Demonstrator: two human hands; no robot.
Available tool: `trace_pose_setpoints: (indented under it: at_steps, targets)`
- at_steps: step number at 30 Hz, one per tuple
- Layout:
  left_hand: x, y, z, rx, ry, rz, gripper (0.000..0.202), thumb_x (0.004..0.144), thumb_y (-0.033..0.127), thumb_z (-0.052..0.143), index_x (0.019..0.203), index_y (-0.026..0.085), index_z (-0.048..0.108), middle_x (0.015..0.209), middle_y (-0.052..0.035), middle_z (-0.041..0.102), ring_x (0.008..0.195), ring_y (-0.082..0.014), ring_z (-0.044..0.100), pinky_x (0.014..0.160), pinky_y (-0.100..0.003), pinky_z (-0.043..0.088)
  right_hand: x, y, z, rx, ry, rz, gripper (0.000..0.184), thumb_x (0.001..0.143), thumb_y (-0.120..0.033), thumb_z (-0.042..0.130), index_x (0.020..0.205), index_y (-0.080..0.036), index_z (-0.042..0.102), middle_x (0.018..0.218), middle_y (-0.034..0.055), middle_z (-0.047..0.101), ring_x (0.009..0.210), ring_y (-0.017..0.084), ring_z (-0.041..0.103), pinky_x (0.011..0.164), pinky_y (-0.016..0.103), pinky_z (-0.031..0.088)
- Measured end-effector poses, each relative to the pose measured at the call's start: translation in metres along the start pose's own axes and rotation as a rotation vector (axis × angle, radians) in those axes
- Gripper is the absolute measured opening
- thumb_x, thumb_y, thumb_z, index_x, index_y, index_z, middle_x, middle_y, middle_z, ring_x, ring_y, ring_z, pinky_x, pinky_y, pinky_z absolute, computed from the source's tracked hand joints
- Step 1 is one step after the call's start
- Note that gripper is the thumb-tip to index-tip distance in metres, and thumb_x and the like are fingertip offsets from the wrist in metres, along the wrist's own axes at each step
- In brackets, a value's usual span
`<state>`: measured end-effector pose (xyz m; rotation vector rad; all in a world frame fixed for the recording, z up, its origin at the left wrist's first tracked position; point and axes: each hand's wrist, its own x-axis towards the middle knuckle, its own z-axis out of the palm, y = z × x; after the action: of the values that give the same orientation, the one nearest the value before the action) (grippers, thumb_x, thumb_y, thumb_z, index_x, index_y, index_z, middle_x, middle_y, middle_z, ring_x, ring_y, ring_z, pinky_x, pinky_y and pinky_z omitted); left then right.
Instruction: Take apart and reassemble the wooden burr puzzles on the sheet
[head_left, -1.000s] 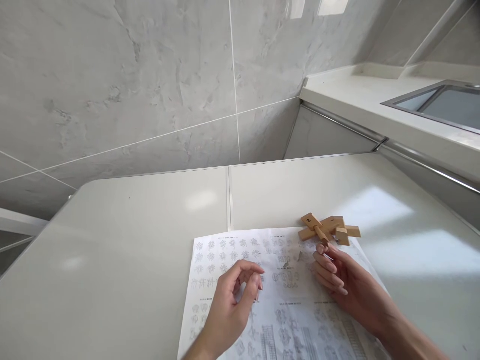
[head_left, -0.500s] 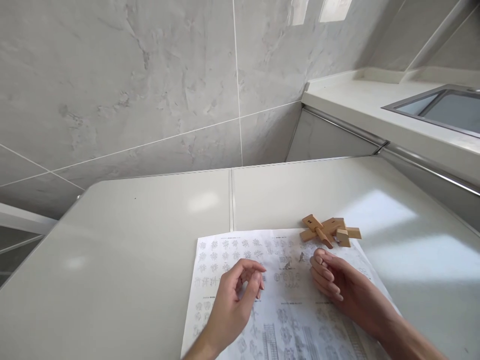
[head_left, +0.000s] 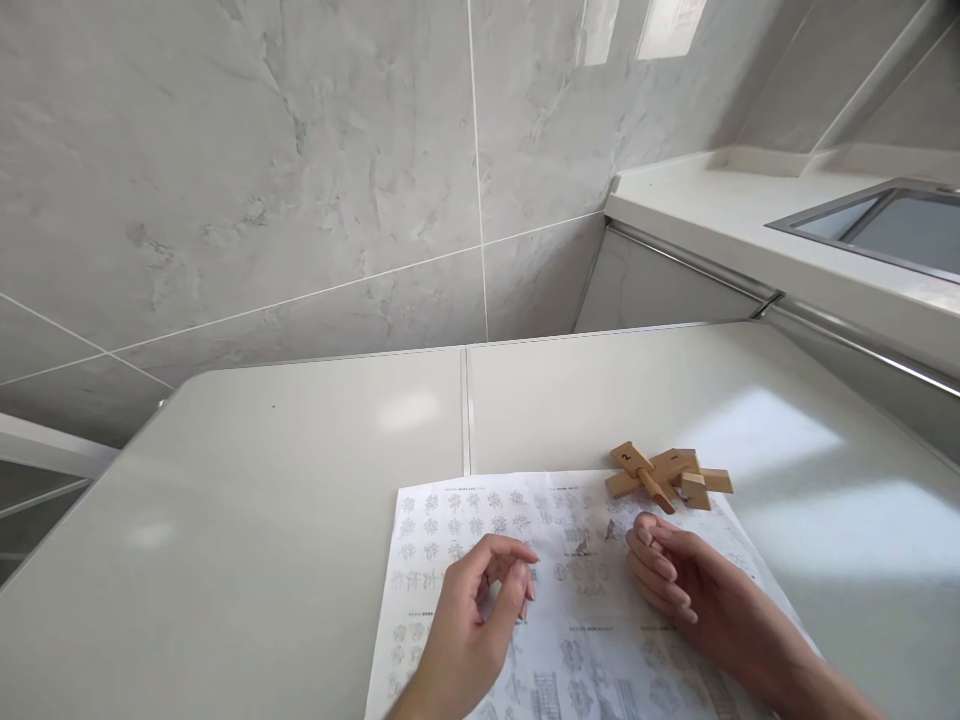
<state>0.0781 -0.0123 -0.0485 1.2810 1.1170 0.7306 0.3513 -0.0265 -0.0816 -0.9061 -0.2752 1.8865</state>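
Note:
A printed sheet of small diagrams (head_left: 570, 610) lies on the pale table (head_left: 300, 480) in front of me. At its far right corner sits a pile of wooden puzzle pieces (head_left: 667, 477), one marked with a 2. My right hand (head_left: 686, 590) rests on the sheet just short of the pile, fingers loosely curled and empty, not touching the wood. My left hand (head_left: 472, 625) hovers over the sheet's left half, thumb and fingers curved apart with nothing between them.
A grey tiled wall (head_left: 300, 180) rises behind the table. To the right runs a higher white counter (head_left: 735, 230) with a steel sink (head_left: 885, 225) set into it. A seam (head_left: 465, 410) splits the table top.
My right hand has drawn back a little from the wooden pieces, which it was touching a second ago. The left hand has barely moved. The view has tilted slightly upward.

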Motion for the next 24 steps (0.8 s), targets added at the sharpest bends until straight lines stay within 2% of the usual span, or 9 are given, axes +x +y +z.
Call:
trace_pose_setpoints:
  at_steps: [5,14,24]
  targets:
    - [-0.0002,0.0008,0.0002,-0.002,-0.005,0.001,0.036,0.11,0.055,0.055,0.109,0.022,0.07,0.084,-0.0038,0.065,0.075,-0.0176,0.057,0.072,-0.029,0.05,0.0004,-0.0007,0.0007,-0.003,-0.01,-0.002,0.024,0.098,-0.037,0.081,0.083,-0.021,0.07,0.071,-0.0044,0.044,0.056,0.011,0.029,0.05,0.022,0.04]
    - [-0.0006,0.0017,0.0016,0.034,-0.008,-0.021,0.039,0.109,0.057,0.055,0.109,0.022,0.071,0.085,-0.005,0.066,0.075,-0.0183,0.056,0.065,-0.027,0.046,-0.001,-0.0045,0.0047,-0.014,0.021,0.02,0.023,0.088,-0.034,0.087,0.08,-0.02,0.071,0.07,-0.0042,0.044,0.055,0.01,0.03,0.049,0.022,0.04]
    - [-0.0013,-0.0003,0.0013,0.041,-0.014,-0.02,0.037,0.11,0.056,0.054,0.109,0.022,0.071,0.085,-0.0049,0.066,0.076,-0.0183,0.056,0.066,-0.028,0.045,-0.0003,-0.0005,-0.0006,0.01,0.014,0.019,0.019,0.095,-0.032,0.082,0.084,-0.02,0.071,0.072,-0.0039,0.045,0.056,0.01,0.032,0.05,0.021,0.041]
